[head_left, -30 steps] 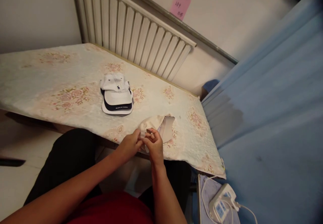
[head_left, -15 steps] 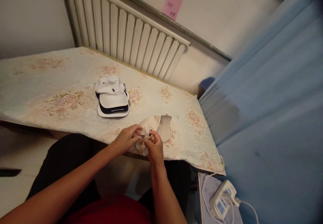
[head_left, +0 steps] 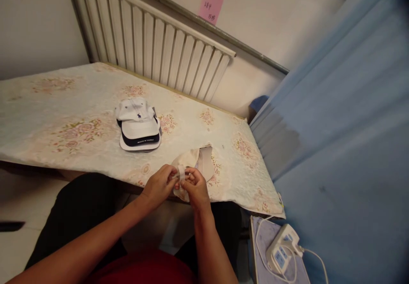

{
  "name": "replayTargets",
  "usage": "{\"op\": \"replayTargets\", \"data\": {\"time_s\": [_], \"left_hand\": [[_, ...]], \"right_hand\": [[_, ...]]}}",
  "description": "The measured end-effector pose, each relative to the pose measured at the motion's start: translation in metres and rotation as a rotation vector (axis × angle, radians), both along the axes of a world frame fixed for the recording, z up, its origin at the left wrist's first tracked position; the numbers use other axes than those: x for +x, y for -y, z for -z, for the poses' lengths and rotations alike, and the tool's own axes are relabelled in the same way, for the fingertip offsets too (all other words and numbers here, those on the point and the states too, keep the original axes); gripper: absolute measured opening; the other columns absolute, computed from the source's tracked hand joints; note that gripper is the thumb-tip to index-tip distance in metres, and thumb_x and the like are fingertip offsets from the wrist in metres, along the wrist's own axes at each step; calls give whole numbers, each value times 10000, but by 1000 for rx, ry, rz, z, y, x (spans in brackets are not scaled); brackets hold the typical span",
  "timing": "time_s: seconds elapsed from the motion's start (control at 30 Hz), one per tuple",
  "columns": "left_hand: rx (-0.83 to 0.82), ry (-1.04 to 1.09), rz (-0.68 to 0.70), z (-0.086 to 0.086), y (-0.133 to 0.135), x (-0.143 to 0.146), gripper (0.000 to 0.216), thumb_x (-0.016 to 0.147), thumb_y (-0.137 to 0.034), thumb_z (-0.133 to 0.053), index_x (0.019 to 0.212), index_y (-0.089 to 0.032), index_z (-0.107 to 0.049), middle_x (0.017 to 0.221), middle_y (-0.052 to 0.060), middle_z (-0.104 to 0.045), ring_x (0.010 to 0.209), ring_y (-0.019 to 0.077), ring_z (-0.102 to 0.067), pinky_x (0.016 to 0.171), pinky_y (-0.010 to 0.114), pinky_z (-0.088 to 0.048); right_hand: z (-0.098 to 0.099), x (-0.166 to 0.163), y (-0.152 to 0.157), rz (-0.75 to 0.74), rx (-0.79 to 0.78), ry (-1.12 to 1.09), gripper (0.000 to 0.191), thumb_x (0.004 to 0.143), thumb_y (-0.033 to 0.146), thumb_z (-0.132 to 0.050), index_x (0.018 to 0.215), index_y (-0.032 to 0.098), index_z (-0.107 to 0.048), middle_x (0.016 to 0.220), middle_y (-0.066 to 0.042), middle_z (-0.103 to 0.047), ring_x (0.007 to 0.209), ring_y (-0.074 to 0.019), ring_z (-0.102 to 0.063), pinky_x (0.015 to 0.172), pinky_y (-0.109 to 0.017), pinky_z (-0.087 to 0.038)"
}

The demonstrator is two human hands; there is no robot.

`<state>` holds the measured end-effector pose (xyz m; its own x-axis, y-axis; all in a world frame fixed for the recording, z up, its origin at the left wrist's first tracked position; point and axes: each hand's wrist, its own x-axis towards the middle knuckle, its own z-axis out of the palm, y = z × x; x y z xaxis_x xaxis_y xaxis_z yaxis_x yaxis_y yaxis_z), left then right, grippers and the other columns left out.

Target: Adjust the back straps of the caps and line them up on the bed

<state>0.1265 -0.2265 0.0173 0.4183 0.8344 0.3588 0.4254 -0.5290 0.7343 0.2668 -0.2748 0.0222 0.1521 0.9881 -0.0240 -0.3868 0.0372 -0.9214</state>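
Observation:
A beige cap [head_left: 206, 163] lies at the near edge of the bed, its brim pointing right and its back strap toward me. My left hand [head_left: 160, 185] pinches the strap end on the left side. With thumb and fingers closed, my right hand [head_left: 197, 189] grips the pale strap [head_left: 182, 173] from the right. The exact fastening between the fingertips is too small to make out. Farther left rests a stack of caps [head_left: 139, 124], a white one on top with a small dark logo, a black brim and another white brim beneath.
The caps lie on a bed with a floral cover [head_left: 79, 130]. Behind it stands a white radiator [head_left: 153, 41], with a pink note [head_left: 211, 7] on the wall above. A blue curtain [head_left: 345, 139] hangs at right. A power strip [head_left: 284, 250] with cables sits on a small table at lower right.
The view has shifted slightly, so the bed and cap stack appear a little farther left. Both hands stay on the cap's strap, the fingers having moved slightly.

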Motion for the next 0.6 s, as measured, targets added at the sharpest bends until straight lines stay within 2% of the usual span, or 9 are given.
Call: {"op": "replayTargets", "data": {"time_s": [0.07,0.17,0.27,0.37,0.47,0.53,0.6], "left_hand": [[-6,9,1,2,0,-1,129,812,-176,-468,928,-193,-521,845,24,-565,756,169,-553,712,312,-471],[28,19,99,-2,-12,-3,354,784,-141,-463,1129,-177,-534,1120,99,-599,1017,207,-572,891,364,-479],[53,-25,327,-17,-33,-2,500,793,-135,-460,1290,-179,-501,1336,119,-543,1241,219,-489,1053,389,-387],[4,-100,576,-39,-53,5,479,829,-177,-482,1306,-185,-525,1392,112,-527,1281,218,-477,1070,359,-358],[-107,-167,772,-60,-64,17,441,747,-188,-603,1185,-238,-626,1301,64,-614,1178,232,-557,994,323,-406],[-158,-209,861,-70,-67,26,378,676,-165,-648,1043,-249,-681,1104,30,-698,1008,225,-616,880,292,-448],[-176,-255,920,-77,-69,34,246,647,-148,-647,874,-228,-700,893,18,-708,842,209,-611,768,270,-451]], "right_hand": [[-1,0,1,-16,-9,14,332,638,176,-718,934,212,-573,686,39,-689,565,-117,-649,595,-236,-517],[-4,0,3,-56,-33,54,312,634,200,-716,910,217,-572,685,43,-681,567,-127,-649,584,-247,-516],[-8,1,4,-79,-47,98,302,632,223,-712,896,220,-565,669,50,-674,561,-138,-650,565,-253,-515],[-9,2,3,-84,-43,114,281,640,206,-696,887,215,-563,634,61,-662,548,-132,-647,568,-242,-505],[-8,4,1,-70,-32,132,256,641,169,-675,877,204,-583,620,65,-653,540,-124,-642,574,-232,-492],[-6,7,1,-69,-22,144,250,645,159,-666,884,196,-604,640,57,-661,550,-124,-642,585,-237,-491],[-4,10,2,-68,-15,137,287,650,161,-669,932,194,-621,654,52,-664,568,-127,-645,600,-243,-493]]}}
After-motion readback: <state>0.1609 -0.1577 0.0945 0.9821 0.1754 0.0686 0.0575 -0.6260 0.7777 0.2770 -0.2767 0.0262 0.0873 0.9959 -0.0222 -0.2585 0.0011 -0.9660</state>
